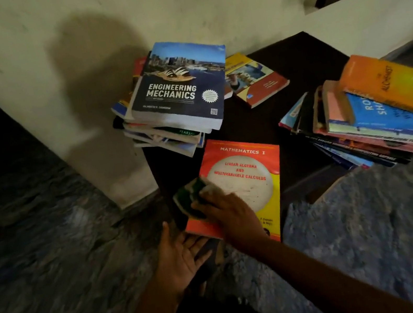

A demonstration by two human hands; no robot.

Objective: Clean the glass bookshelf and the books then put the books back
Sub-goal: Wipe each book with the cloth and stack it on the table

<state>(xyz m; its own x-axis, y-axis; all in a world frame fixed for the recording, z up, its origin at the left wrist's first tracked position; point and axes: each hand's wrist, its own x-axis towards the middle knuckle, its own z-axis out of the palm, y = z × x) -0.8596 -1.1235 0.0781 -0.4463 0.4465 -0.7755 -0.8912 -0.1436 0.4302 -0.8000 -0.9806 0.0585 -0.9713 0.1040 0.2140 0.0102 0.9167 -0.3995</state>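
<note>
Book-wiping step in hand: the right hand (228, 214) is clutching a green cloth (190, 196) and pressing it on the red Mathematics book (247, 176). The left hand (183, 255), fingers flat and wide, is propping the book's near corner. Beyond the book, the Engineering Mechanics stack (175, 95) is sitting. Next move likely calls for sweeping the cloth across the rest of the cover.

Red mathematics book (245, 177) flat, green cloth (190, 196) atop
</note>
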